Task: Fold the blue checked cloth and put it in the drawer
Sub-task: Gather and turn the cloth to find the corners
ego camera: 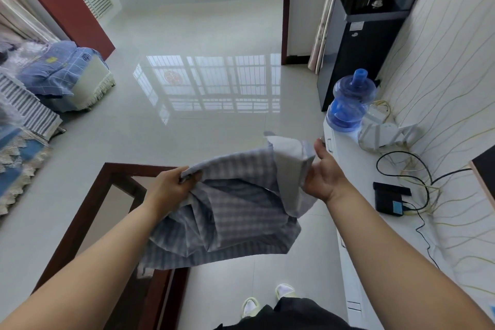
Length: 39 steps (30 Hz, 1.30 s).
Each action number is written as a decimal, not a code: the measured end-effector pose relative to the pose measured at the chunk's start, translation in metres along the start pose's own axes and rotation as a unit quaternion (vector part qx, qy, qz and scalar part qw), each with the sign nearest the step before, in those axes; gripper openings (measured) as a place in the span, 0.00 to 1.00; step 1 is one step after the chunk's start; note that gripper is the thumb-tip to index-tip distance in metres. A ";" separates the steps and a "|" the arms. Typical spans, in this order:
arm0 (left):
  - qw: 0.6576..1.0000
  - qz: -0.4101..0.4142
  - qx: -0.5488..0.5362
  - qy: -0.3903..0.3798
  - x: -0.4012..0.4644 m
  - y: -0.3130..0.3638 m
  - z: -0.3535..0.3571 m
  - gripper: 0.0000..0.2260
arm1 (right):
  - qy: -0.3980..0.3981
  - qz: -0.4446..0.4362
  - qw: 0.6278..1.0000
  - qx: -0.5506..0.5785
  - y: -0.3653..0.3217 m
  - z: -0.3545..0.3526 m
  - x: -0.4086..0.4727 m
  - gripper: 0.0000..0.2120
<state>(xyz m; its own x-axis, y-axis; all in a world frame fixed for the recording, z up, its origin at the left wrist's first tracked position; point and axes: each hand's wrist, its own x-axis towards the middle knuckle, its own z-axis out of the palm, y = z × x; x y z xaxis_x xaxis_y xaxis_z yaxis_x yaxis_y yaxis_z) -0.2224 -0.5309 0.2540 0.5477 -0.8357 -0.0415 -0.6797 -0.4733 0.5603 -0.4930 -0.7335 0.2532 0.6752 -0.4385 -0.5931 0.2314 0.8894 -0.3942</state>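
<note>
Held blue checked cloth [235, 209] midair, left hand [171, 187] pinching one edge, right hand [321, 177] gripping other, fold barely begun, drawer step untouched.

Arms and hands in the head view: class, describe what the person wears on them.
Both forearms are bare, with no sleeves in view. The left hand shows no ring or watch. The right hand shows none that I can make out either.
</note>
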 end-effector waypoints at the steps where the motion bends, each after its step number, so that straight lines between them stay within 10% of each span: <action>1: 1.000 -0.017 -0.008 0.005 0.000 -0.001 0.001 0.14 | -0.007 0.022 1.000 -0.021 0.002 0.000 -0.001 0.34; 7: 0.992 -0.103 -0.071 0.008 0.002 -0.006 0.004 0.09 | -0.054 -0.018 0.955 -0.291 0.000 0.031 -0.021 0.21; 13: 0.986 -0.121 -0.100 0.061 -0.006 -0.002 0.017 0.12 | 0.162 -0.161 0.858 -0.460 -0.004 0.028 -0.005 0.31; 30: 0.991 -0.071 -0.004 0.109 -0.048 0.011 0.041 0.17 | 0.353 -0.025 0.645 -0.677 0.038 -0.037 0.034 0.14; 33: 0.992 -0.074 0.003 0.101 -0.056 0.014 0.052 0.16 | 0.396 -0.044 0.668 -0.628 0.020 -0.053 0.037 0.12; 39: 0.991 -0.114 0.038 0.055 -0.059 0.014 0.067 0.16 | 0.300 -0.219 0.904 -0.213 0.011 -0.008 0.036 0.11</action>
<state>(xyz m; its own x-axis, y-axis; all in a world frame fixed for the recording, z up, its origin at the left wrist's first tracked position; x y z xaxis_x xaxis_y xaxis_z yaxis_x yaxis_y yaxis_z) -0.2966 -0.5070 0.2085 0.7379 -0.6714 -0.0677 -0.5646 -0.6693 0.4830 -0.4720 -0.7404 0.2219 0.0537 -0.8412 -0.5381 0.0072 0.5392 -0.8422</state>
